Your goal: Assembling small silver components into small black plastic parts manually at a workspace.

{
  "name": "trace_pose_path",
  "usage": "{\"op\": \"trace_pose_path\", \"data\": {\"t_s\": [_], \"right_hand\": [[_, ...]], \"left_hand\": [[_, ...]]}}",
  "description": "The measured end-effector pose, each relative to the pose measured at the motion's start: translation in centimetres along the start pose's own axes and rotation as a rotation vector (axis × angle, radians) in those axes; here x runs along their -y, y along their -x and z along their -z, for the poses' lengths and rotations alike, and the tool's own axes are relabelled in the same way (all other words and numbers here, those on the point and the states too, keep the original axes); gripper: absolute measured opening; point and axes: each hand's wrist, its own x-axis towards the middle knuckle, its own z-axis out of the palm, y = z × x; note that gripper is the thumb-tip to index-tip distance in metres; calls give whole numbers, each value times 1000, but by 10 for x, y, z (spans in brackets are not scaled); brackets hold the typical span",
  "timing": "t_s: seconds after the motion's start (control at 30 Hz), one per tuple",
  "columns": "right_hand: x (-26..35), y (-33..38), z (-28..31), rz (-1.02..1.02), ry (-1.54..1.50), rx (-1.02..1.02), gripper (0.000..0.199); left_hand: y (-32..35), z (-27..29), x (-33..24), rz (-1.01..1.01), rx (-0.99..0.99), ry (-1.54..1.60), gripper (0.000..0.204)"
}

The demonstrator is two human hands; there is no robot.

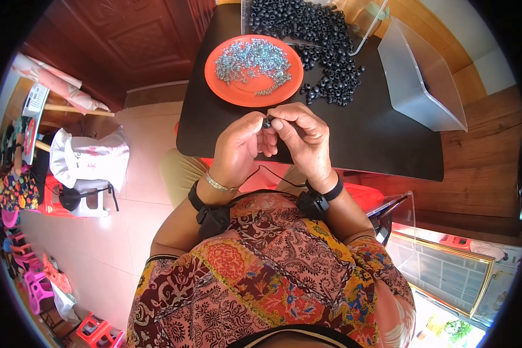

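Both hands meet over the near edge of the black table. Between their fingertips is a small black plastic part, partly covered by the fingers. My left hand pinches it from the left with thumb and fingers. From the right, my right hand presses thumb and forefinger against the same part. Just beyond the hands sits an orange plate holding a heap of small silvery metal springs. To its right, many loose black plastic parts of similar look lie piled on the table.
More black parts fill a clear tray at the far edge. A translucent plastic bin stands at the table's right. On the floor to the left is a white sack; another person sits farther left, near red stools.
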Motion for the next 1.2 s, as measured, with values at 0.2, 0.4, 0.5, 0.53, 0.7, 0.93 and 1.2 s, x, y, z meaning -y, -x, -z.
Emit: {"op": "trace_pose_path", "data": {"t_s": [0.2, 0.4, 0.5, 0.53, 0.7, 0.93, 1.2], "right_hand": [[7, 3, -2, 143, 235, 4, 33], [13, 2, -4, 307, 457, -51, 38], [10, 3, -5, 359, 526, -90, 38], [10, 3, -5, 359, 527, -90, 38], [7, 5, -7, 358, 577, -140, 36], [6, 8, -8, 278, 546, -161, 36], [5, 8, -8, 330, 606, -127, 37]], "left_hand": [[2, -4, -4, -26, -20, -43, 30], [6, -8, -5, -6, -14, -51, 27], [6, -13, -5, 8, -63, -45, 26], [5, -13, -4, 2, -66, -34, 25], [5, -11, 0, 10, -66, 27, 22], [4, -13, 3, 21, -78, 43, 19], [5, -13, 4, 18, -67, 35, 17]]}}
